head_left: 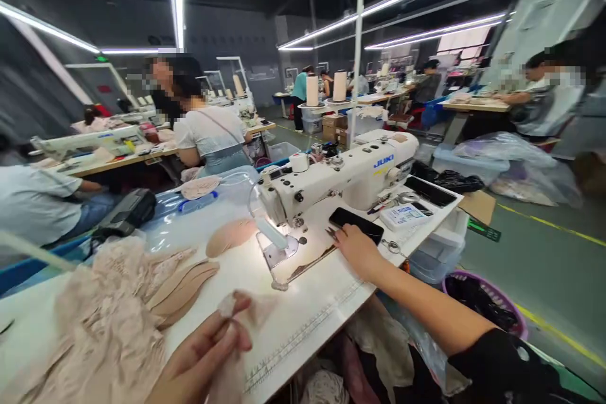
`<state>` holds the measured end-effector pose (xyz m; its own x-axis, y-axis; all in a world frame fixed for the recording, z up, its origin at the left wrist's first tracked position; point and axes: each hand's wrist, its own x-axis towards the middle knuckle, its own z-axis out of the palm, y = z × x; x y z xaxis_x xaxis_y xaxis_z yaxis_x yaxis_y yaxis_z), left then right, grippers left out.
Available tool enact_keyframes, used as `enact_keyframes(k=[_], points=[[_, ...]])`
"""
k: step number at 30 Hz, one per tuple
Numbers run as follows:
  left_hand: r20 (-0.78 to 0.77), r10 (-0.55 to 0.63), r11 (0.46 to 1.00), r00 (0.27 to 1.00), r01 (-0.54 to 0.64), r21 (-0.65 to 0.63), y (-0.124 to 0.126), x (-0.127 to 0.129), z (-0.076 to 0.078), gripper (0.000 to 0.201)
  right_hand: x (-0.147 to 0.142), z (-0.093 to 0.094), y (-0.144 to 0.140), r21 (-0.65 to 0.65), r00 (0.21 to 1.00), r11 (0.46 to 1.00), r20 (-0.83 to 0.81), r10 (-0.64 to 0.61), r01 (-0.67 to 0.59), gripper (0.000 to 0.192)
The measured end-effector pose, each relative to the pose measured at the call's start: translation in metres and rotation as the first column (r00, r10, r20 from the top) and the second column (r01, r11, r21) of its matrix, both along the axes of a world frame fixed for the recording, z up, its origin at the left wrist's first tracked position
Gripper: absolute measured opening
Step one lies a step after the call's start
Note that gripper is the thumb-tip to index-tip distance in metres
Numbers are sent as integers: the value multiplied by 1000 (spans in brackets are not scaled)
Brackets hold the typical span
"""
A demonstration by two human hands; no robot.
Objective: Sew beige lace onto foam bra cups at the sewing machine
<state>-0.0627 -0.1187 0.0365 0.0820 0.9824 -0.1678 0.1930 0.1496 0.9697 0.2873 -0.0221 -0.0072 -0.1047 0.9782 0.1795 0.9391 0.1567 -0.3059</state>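
Note:
My left hand (208, 353) pinches a thin, sheer beige piece of fabric (227, 379) above the table's front edge; part of it is blurred. My right hand (353, 249) rests beside a black phone (362, 222), its fingers closed around small thread snips (330, 233) whose pointed tips show past the fingertips. Between and beyond my hands stands a white sewing machine (341, 167), its lamp lighting the needle plate (279, 255). A beige cup-shaped piece (231, 237) lies left of the needle, and folded beige pieces (184, 290) lie nearer to me.
Heaped beige lace fabric (108, 309) covers the table's left side. A white box (402, 216) and a metal ring-like item (392, 246) lie right of the phone. A purple basket (487, 303) stands on the floor at right. Several co-workers sit or stand at other tables.

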Motion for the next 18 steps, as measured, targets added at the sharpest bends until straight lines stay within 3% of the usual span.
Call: enact_keyframes(k=[3, 5, 8, 10, 12, 15, 18], points=[[74, -215, 970, 974, 222, -100, 5, 20, 3, 41, -7, -9, -9, -26, 996, 995, 9, 93, -92, 19], [142, -244, 961, 959, 259, -100, 12, 32, 4, 47, -18, -5, -21, -48, 972, 974, -95, 214, -219, 24], [206, -234, 961, 950, 258, -98, 19, 40, 3, 73, -38, 8, -42, 78, 825, 871, -290, 485, -484, 22], [225, -247, 957, 943, 273, -95, 20, 41, -1, 80, -53, 16, -50, 249, 778, 789, -168, 606, -561, 20], [237, -265, 951, 935, 294, -96, 20, 42, -4, 81, -68, 19, -52, 361, 791, 728, 43, 611, -582, 20], [246, -282, 945, 927, 312, -94, 19, 47, -7, 79, -86, 20, -50, 433, 787, 663, 243, 566, -611, 20], [201, -357, 918, 912, 383, -107, 16, 43, -1, 70, -91, 19, -50, 450, 755, 616, 266, 599, -647, 14]])
